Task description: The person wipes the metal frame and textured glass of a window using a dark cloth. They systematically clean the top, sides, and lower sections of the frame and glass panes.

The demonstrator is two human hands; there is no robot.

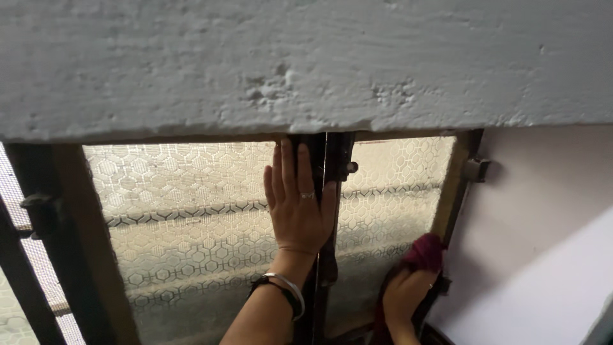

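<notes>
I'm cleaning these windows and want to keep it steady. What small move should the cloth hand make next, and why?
Probably slide the right hand with its dark red cloth up the right pane. The cloth sits low in that patterned glass's corner by the frame, and the left hand lies flat, bracing the left pane.

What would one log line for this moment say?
left hand: flat on patterned window pane | right hand: presses dark red cloth to right pane | wall above
</notes>
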